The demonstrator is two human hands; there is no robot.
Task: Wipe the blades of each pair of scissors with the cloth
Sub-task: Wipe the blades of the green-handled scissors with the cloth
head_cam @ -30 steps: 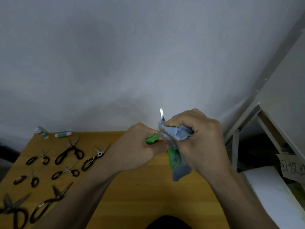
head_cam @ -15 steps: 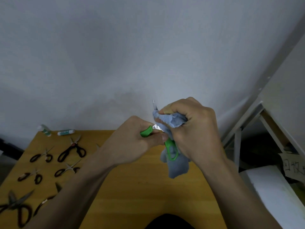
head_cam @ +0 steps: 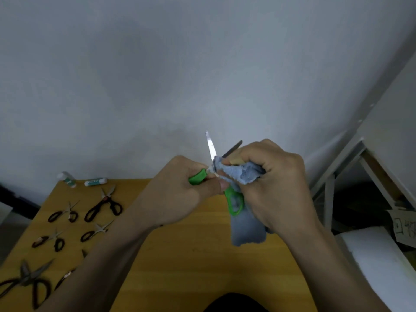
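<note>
- Wooden table (head_cam: pixel 202 266) underneath, carrying black-handled scissors (head_cam: pixel 103 206) in rows at the left, well apart from the work.
- Right hand (head_cam: pixel 276 188) clenched around the blue cloth (head_cam: pixel 243 174), bunched at the base of the blades, loose tail hanging below.
- Left hand (head_cam: pixel 177 194) curled around one green handle, thumb pressed near the pivot.
- Green-handled scissors (head_cam: pixel 234 201) held above the table between both hands, blades open, tips pointing up.
- Likely hazards: cut fingertips if cloth slips off an edge; pinched cloth or finger should the blades snap closed; missed metal near the pivot.
</note>
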